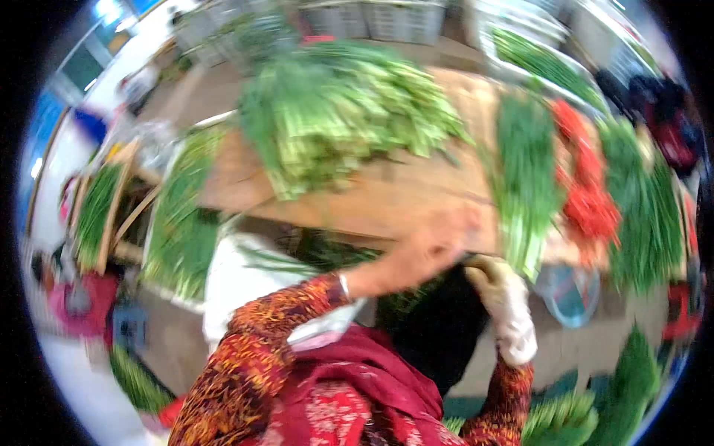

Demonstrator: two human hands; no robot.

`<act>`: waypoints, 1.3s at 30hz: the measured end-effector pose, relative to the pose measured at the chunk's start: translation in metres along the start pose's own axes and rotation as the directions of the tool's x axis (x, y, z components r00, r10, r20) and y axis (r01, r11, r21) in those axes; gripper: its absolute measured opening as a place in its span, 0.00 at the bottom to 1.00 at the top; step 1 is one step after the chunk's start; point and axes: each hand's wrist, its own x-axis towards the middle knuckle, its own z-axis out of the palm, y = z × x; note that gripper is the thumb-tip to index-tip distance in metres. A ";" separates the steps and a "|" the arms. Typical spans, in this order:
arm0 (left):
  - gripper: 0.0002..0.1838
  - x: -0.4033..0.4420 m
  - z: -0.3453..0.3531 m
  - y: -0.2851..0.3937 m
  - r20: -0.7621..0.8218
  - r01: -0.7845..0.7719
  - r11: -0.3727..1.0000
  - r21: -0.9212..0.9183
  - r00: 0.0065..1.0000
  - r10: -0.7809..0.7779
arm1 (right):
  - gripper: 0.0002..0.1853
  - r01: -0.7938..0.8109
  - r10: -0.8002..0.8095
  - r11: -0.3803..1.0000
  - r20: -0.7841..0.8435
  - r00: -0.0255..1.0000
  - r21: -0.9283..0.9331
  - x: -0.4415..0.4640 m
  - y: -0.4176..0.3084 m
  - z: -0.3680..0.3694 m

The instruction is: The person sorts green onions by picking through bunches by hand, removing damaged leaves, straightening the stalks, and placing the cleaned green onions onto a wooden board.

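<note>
Head view, green bundle [529, 175]: on the tan tabletop [342, 212], at one o'clock from the hands, pale stalk ends [522, 245] towards six.
Bundle's feel: probably light, firm in the stalks, floppy and easily bruised in the leaves; best gripped round the pale ends.
Left hand [439, 241]: bare, blurred; finger spread and any hold cannot be told.
Right hand [507, 297]: gloved, fingers bent, grip unclear.
Smeared by blur: both hands' fingertips, and single stalks in the large pile [349, 111] at eleven.

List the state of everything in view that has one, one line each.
Left hand: bare, blurred; grip unclear.
Right hand: gloved, fingers curled; grip unclear.
Large greens pile: spread across the wooden tabletop.
Greens bunch: laid flat, pale ends toward the person.
Red strands: heaped, tangled-looking.
Blue bucket: open-topped; contents unclear.
</note>
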 end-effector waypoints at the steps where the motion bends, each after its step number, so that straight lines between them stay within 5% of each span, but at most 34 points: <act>1: 0.15 -0.018 -0.005 0.007 -0.017 0.001 1.000 -0.022 1.000 -0.002 | 0.11 -0.039 0.041 0.998 -0.031 0.999 0.055 0.004 0.000 0.001; 2: 0.14 -0.034 -0.010 0.014 -0.025 -0.008 0.998 -0.058 1.000 0.006 | 0.10 -0.132 0.132 0.991 -0.019 0.991 0.003 0.004 0.010 0.007; 3: 0.13 -0.051 -0.013 0.019 -0.053 0.028 0.997 -0.072 0.998 -0.032 | 0.11 -0.289 0.279 0.957 0.191 0.941 0.028 0.000 -0.009 -0.006; 6: 0.13 -0.109 -0.035 0.022 -0.166 0.090 0.996 -0.029 0.982 -0.093 | 0.09 0.100 -0.128 0.990 0.315 0.940 0.103 -0.002 -0.048 0.020; 9: 0.12 -0.162 -0.058 0.016 -0.396 0.298 0.907 -0.298 0.826 -0.402 | 0.10 0.121 -0.221 0.962 0.438 0.872 0.244 0.018 -0.119 0.040; 11: 0.12 -0.185 -0.074 0.009 -0.544 0.228 0.860 -0.456 0.693 -0.473 | 0.10 0.469 -0.514 0.837 0.114 0.850 0.281 0.045 -0.151 0.075; 13: 0.12 -0.194 -0.092 0.006 -0.601 0.203 0.857 -0.473 0.637 -0.483 | 0.12 0.440 -0.442 0.896 0.012 0.897 0.056 0.064 -0.203 0.087; 17: 0.12 -0.192 -0.128 0.006 -0.691 0.091 0.854 -0.512 0.548 -0.472 | 0.16 0.366 -0.359 0.877 0.081 0.930 -0.311 0.113 -0.219 0.137; 20: 0.13 -0.188 -0.146 -0.002 -0.696 -0.012 0.808 -0.590 0.515 -0.501 | 0.18 0.427 -0.422 0.883 0.068 0.904 -0.194 0.121 -0.215 0.154; 21: 0.14 -0.187 -0.150 -0.005 -0.685 -0.035 0.785 -0.619 0.513 -0.517 | 0.18 0.218 -0.265 0.950 0.211 0.941 0.223 0.110 -0.219 0.149; 22: 0.15 -0.186 -0.152 -0.009 -0.671 -0.057 0.759 -0.649 0.513 -0.535 | 0.18 -0.102 -0.155 0.827 0.398 0.904 0.553 0.100 -0.220 0.145; 26: 0.18 -0.179 -0.155 -0.017 -0.597 -0.043 0.682 -0.730 0.525 -0.606 | 0.18 -0.133 -0.298 0.650 0.412 0.861 0.748 0.078 -0.201 0.150; 32: 0.19 -0.175 -0.144 -0.021 -0.522 -0.046 0.594 -0.803 0.535 -0.664 | 0.18 -0.155 -0.316 0.583 0.398 0.861 0.797 0.072 -0.186 0.156; 35: 0.20 -0.175 -0.142 -0.021 -0.585 0.064 0.696 -0.715 0.491 -0.646 | 0.17 -0.137 -0.311 0.598 0.387 0.868 0.789 0.071 -0.185 0.157; 37: 0.24 -0.179 -0.145 -0.024 -0.558 0.171 0.733 -0.658 0.543 -0.627 | 0.16 -0.052 -0.309 0.770 0.442 0.842 0.636 0.066 -0.183 0.158; 39: 0.27 -0.184 -0.150 -0.017 -0.597 0.185 0.750 -0.635 0.499 -0.629 | 0.16 0.092 -0.356 0.903 0.612 0.706 0.419 0.057 -0.180 0.157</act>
